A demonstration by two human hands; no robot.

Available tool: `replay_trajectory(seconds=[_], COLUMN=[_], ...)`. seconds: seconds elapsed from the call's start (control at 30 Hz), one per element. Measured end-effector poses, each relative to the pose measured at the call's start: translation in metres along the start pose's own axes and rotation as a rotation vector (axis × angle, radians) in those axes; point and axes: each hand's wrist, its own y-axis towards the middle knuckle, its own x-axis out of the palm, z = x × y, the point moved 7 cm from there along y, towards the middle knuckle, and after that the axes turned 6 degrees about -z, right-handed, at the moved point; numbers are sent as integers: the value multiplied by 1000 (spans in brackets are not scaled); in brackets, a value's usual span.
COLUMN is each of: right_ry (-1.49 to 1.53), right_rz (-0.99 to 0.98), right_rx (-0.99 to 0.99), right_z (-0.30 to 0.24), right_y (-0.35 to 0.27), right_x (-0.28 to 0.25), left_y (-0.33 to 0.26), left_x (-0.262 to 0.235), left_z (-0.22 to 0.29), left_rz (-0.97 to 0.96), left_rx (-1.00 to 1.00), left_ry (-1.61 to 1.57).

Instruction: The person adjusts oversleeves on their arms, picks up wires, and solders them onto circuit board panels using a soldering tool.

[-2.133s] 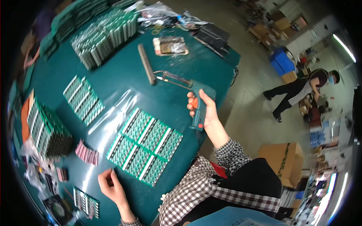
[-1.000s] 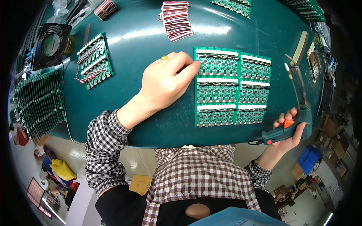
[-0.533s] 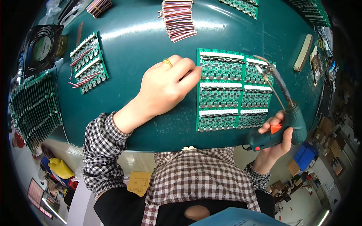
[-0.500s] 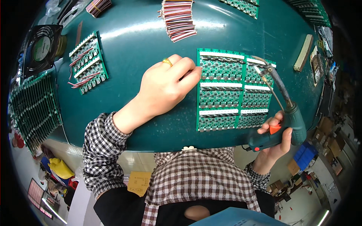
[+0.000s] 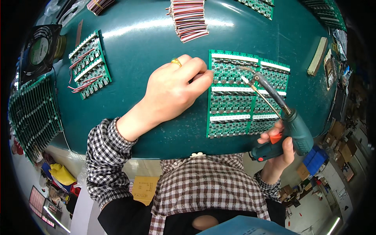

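Smooth plastic soldering gun (image 5: 299, 132), dull metal tube (image 5: 273, 93), glossy tabletop (image 5: 135, 64), wooden bar (image 5: 317, 56), woven cloth apron (image 5: 199, 178)

The left forearm (image 5: 111, 145) slants up and rightward from the lower left, its wrist (image 5: 133, 123) fairly straight. The left hand (image 5: 176, 86) is turned back upward, fingers folded under, with thumb (image 5: 203, 83) and index finger (image 5: 197, 65) drawn together at the tips; what lies between them is hidden. The right forearm (image 5: 268, 186) rises, foreshortened, from the lower right. The right hand (image 5: 280, 150) is curled in a grip, its thumb (image 5: 288, 144) pointing up, opposite bent fingers (image 5: 264, 138). Both hands stand well apart.
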Motion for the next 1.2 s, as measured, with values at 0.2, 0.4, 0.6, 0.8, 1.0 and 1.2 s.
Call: replay_trajectory(seconds=[0.2,0.4,0.6,0.8,1.0,1.2], right_ry=[-28,-32,-22,-20,-34,-120], right_rz=[-47,-52,-27,-6,16,67], right_rx=[25,38,27,35,49,70], right_z=[2,5,5,6,6,3], right_y=[1,4,1,-3,-3,-4], right_x=[0,1,-2,-4,3,7], left_y=[2,3,4,5,4,2], left_x=[2,0,-1,-3,-3,-1], left_z=[-1,-1,0,0,0,2], left_rz=[-6,-10,-7,6,-4,10], left_rx=[5,8,16,3,15,23], left_ry=[-2,15,12,-59,-44,-3])
